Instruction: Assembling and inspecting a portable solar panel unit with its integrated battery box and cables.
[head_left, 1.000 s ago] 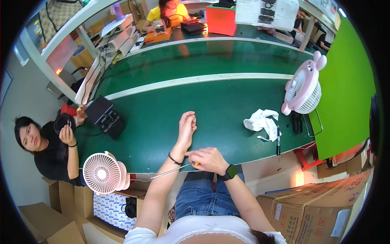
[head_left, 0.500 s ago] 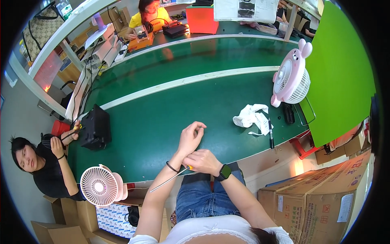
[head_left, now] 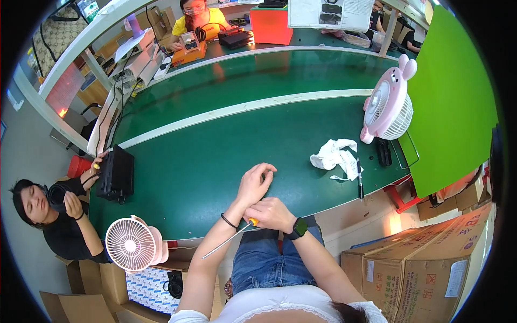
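Observation:
My right hand (head_left: 271, 213) is closed around the yellow handle of a screwdriver (head_left: 229, 242), whose long thin metal shaft points down and left across my left forearm. That hand rests against my left wrist, just past the table's near edge. My left hand (head_left: 255, 184) lies over the green table (head_left: 215, 156) with its fingers loosely bent, the thumb a little apart and nothing in it. Farther right on the table are a crumpled white cloth (head_left: 335, 156) and a black pen (head_left: 360, 180).
A pink fan (head_left: 385, 107) stands at the right beside a green panel (head_left: 452, 107); another fan (head_left: 131, 245) sits at the left edge. A co-worker (head_left: 54, 215) at the left handles a black box (head_left: 116, 173) and black cable. Cardboard boxes (head_left: 398, 274) stand at lower right.
The black box has shifted left and turned beside the co-worker, whose hand has raised the coiled black cable. My hands and the screwdriver have barely moved.

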`<state>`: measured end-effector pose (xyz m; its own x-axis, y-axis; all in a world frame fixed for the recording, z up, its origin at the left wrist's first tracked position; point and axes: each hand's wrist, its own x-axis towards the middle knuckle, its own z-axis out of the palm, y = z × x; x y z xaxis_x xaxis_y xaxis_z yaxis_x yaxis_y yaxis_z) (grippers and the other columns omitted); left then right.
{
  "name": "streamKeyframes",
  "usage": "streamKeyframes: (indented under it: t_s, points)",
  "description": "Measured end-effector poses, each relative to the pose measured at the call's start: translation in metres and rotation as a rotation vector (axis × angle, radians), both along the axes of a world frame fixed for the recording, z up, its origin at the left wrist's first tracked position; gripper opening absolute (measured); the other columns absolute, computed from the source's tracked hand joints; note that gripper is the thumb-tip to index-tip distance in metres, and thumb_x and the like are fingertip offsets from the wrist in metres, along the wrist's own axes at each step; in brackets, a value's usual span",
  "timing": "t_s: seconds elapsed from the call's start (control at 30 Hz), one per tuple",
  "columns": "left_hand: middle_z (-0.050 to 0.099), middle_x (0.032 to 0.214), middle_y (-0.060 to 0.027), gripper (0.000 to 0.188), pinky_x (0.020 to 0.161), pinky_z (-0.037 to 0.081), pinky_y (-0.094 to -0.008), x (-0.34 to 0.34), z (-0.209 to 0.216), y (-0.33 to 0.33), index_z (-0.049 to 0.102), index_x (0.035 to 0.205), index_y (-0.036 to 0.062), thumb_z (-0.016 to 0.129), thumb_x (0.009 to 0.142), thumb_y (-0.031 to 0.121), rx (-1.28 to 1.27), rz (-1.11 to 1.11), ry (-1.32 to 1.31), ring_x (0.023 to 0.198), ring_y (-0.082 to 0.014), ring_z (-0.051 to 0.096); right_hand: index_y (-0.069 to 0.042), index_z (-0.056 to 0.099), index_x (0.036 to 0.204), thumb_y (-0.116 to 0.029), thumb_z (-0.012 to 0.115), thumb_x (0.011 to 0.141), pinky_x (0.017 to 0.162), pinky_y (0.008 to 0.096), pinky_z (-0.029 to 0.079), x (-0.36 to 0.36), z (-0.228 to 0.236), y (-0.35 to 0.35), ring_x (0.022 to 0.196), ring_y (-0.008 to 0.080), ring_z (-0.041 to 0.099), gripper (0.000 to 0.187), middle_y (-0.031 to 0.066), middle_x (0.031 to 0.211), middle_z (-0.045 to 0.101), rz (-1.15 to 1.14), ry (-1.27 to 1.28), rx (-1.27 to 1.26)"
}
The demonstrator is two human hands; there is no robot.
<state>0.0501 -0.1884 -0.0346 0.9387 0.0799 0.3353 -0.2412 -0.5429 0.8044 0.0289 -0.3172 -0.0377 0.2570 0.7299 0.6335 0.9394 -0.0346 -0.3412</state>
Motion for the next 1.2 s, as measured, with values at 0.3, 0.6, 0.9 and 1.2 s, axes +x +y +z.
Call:
streamKeyframes:
  t_s: [0.3, 0.6, 0.9, 1.2]
  points:
    - [0.064, 0.083, -0.0072, 0.013, 0.053, 0.045, -0.0324, -0.0007, -0.0004, 0.0019, 0.068, 0.102, 0.0103, 0.063, 0.091, 0.011, -0.006, -0.005, 0.065, 0.057, -0.0168, 0.056, -0.014, 0.057, 0.08, -0.018, 0.073, 0.075, 0.052, 0.0362, 0.049, 0.0012, -0.0061, 0.0024, 0.059, 0.0221, 0.063, 0.017, 0.0039, 0.061, 0.058, -0.013, 0.046, 0.06]
    - [0.065, 0.087, -0.0082, 0.012, 0.06, 0.05, -0.0345, -0.0014, 0.0064, 0.0007, 0.066, 0.101, 0.0081, 0.059, 0.092, 0.012, -0.016, -0.039, 0.067, 0.063, -0.0203, 0.06, -0.013, 0.057, 0.08, -0.013, 0.067, 0.075, 0.054, 0.0358, 0.049, 0.001, -0.0004, 0.0011, 0.062, 0.0216, 0.065, 0.012, 0.0033, 0.065, 0.06, 0.003, 0.013, 0.004]
    - [0.065, 0.088, -0.008, 0.012, 0.059, 0.049, -0.0343, -0.0021, 0.0061, 0.0015, 0.066, 0.101, 0.0075, 0.059, 0.092, 0.013, -0.01, -0.038, 0.082, 0.062, -0.0199, 0.061, -0.011, 0.057, 0.081, -0.011, 0.069, 0.074, 0.055, 0.0356, 0.05, 0.0016, -0.002, 0.0016, 0.062, 0.0215, 0.065, 0.014, 0.0035, 0.067, 0.061, -0.01, 0.005, 0.0]
    - [0.066, 0.084, -0.0059, 0.011, 0.052, 0.045, -0.0284, -0.0009, 0.0001, 0.0021, 0.069, 0.1, 0.007, 0.063, 0.091, 0.009, -0.039, -0.047, 0.029, 0.054, -0.0116, 0.055, -0.013, 0.061, 0.081, -0.013, 0.07, 0.074, 0.056, 0.0358, 0.051, 0.0011, -0.0016, 0.0021, 0.063, 0.022, 0.066, 0.011, 0.0042, 0.068, 0.064, -0.018, 0.039, 0.036]
